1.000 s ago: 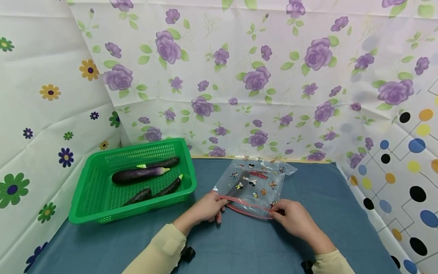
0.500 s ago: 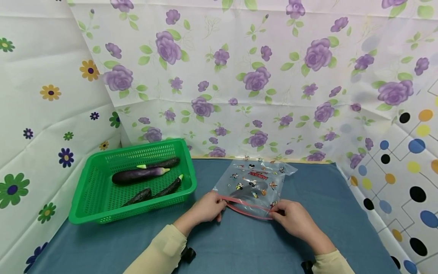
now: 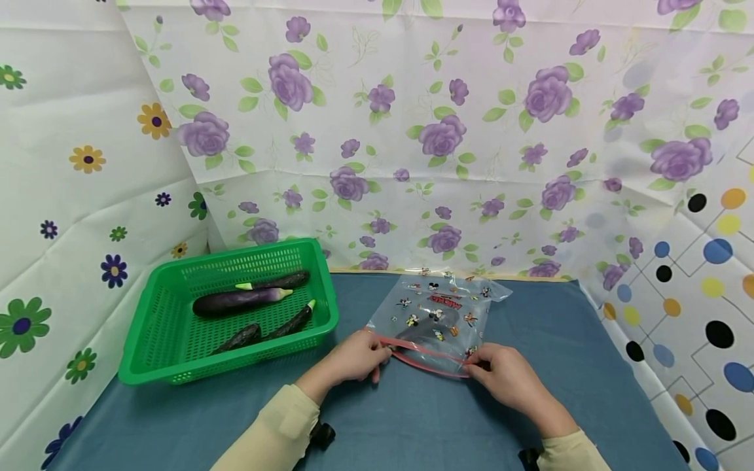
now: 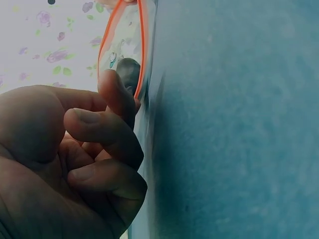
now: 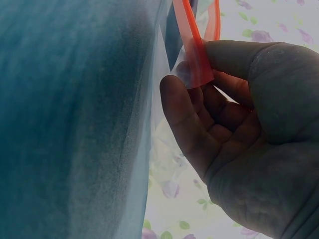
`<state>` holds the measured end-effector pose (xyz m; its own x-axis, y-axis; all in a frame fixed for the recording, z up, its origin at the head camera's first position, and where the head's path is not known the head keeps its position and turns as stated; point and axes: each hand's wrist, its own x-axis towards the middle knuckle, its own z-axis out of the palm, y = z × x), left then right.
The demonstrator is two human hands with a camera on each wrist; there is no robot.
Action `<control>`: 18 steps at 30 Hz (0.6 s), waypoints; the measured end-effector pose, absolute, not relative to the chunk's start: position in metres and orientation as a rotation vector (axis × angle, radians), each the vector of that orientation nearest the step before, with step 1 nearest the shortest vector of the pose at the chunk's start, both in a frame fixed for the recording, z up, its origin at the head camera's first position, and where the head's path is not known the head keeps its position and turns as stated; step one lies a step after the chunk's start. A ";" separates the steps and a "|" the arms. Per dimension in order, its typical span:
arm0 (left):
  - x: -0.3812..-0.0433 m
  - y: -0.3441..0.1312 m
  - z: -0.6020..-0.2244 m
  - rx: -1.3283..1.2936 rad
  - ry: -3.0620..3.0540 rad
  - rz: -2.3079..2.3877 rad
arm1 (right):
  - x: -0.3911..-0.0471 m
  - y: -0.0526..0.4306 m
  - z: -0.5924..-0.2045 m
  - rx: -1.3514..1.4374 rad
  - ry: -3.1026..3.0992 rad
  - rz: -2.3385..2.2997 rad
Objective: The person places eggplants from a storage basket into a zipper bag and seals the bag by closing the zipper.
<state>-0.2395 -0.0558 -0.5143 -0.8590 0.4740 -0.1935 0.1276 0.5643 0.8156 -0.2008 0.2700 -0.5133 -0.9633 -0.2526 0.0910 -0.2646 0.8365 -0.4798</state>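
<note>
A clear zip bag [image 3: 450, 314] with cartoon prints and a red zip edge lies on the blue cloth, its mouth parted toward me. My left hand [image 3: 356, 355] pinches the left end of that mouth; in the left wrist view its fingers [image 4: 107, 134] are curled. At the right end, my right hand [image 3: 506, 376] pinches the zip corner between thumb and fingers, as the right wrist view confirms around the red strip [image 5: 199, 64]. Inside the bag shows a dark, long shape [image 3: 427, 329] like an eggplant, partly veiled by the plastic. Its rounded dark end [image 4: 128, 72] appears through the opening.
Left of the bag stands a green plastic basket [image 3: 141, 347]. It holds a purple eggplant [image 3: 235, 302] and several thinner dark vegetables, such as one with a green tip [image 3: 291, 324]. A flowered sheet [image 3: 400, 163] hangs behind the table.
The dark long shape in the bag has shifted toward the mouth and lies more slanted. My left hand's fingers have shifted slightly at the zip; my right hand stays in place.
</note>
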 end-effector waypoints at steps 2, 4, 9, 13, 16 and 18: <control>-0.240 -0.056 -0.513 0.487 2.397 1.222 | -0.201 0.270 -0.513 0.421 -2.987 0.782; -0.239 -0.057 -0.512 0.486 2.392 1.236 | -0.201 0.270 -0.513 0.419 -2.988 0.780; -0.238 -0.058 -0.505 0.478 2.393 1.240 | -0.200 0.270 -0.512 0.410 -2.994 0.782; -0.236 -0.060 -0.497 0.489 2.382 1.251 | -0.200 0.270 -0.512 0.407 -2.999 0.789; -0.235 -0.062 -0.490 0.526 2.384 1.270 | -0.200 0.270 -0.512 0.406 -3.000 0.791; -0.234 -0.065 -0.485 0.556 2.395 1.288 | -0.200 0.270 -0.512 0.410 -2.998 0.792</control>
